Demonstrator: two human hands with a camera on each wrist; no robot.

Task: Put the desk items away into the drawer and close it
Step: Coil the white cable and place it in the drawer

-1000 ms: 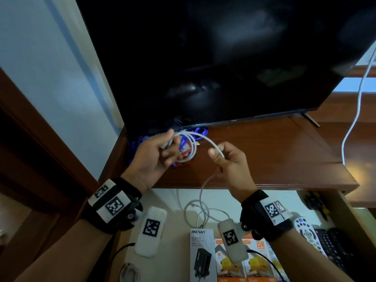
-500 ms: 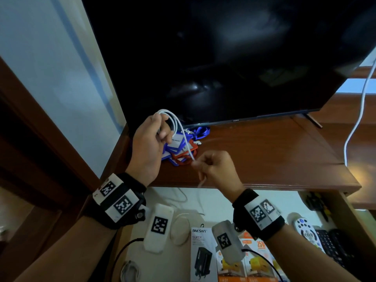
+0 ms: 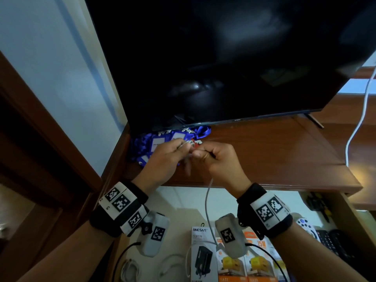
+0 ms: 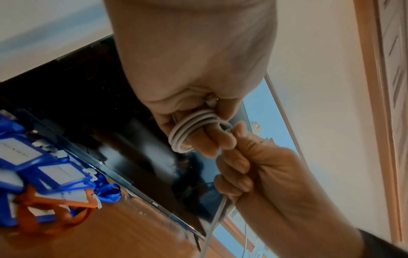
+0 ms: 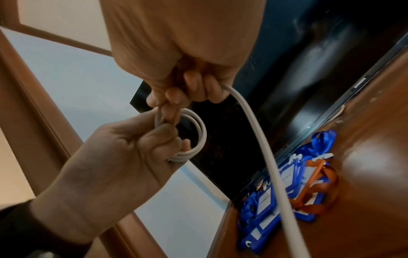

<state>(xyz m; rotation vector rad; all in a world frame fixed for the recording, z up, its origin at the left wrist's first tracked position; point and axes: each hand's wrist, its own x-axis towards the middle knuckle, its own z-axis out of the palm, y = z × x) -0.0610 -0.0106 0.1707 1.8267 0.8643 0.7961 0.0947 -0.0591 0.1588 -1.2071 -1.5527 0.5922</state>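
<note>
Nearest you, the open drawer (image 3: 181, 202) has charger boxes (image 3: 203, 253) and a remote (image 3: 306, 225) in it. Above it, your left hand (image 3: 162, 159) grips the coiled white cable (image 4: 189, 131), and your right hand (image 3: 219, 159) pinches its loose tail. Blue and orange tags (image 5: 287, 188) sit far left on the surface (image 3: 274, 151).

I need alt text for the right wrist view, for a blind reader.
The left hand holds a coiled white cable while the right hand grips its loose end. Below, blue and orange tag holders lie on a brown wooden desk.
</note>
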